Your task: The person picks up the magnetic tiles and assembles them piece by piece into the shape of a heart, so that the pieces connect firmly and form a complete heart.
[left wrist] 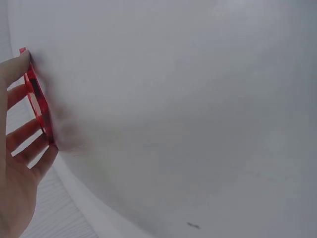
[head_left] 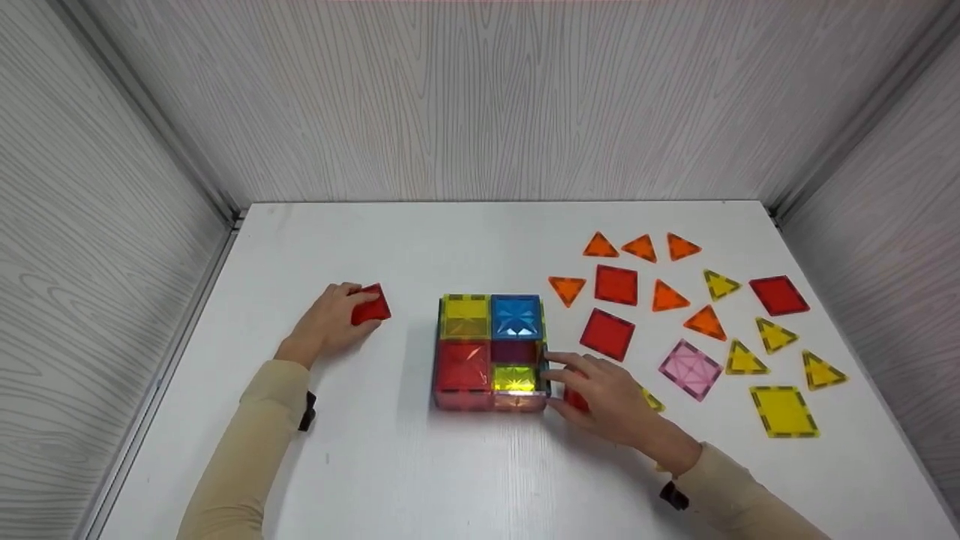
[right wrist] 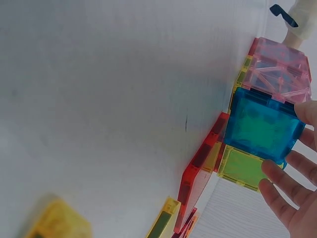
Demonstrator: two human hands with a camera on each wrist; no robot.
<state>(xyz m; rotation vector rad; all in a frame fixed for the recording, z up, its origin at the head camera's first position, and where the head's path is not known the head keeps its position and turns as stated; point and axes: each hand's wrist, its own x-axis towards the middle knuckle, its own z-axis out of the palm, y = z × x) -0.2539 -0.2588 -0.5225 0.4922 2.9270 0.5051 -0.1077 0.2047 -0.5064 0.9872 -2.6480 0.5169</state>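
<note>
My left hand [head_left: 326,321] holds a red square magnetic tile [head_left: 381,301] at the left of the table. In the left wrist view, thumb and fingertips grip opposite edges of that tile [left wrist: 38,101]. A box of coloured tiles [head_left: 463,366] stands in the middle, topped with yellow, blue and red squares; its front right top quarter is uncovered, showing yellow inside. My right hand [head_left: 609,394] is at its right side. In the right wrist view, thumb and fingertips hold a blue square tile [right wrist: 265,125] by its edges against that side, between pink tiles [right wrist: 277,77] and a yellow-green tile [right wrist: 241,168].
Right of the box lie loose tiles: orange triangles [head_left: 639,247], yellow triangles [head_left: 776,335], red squares [head_left: 616,285], a pink square [head_left: 691,370] and a yellow square [head_left: 784,412]. Another red tile [head_left: 574,398] lies partly under my right hand. Grey wood-grain panels [head_left: 487,105] enclose the table.
</note>
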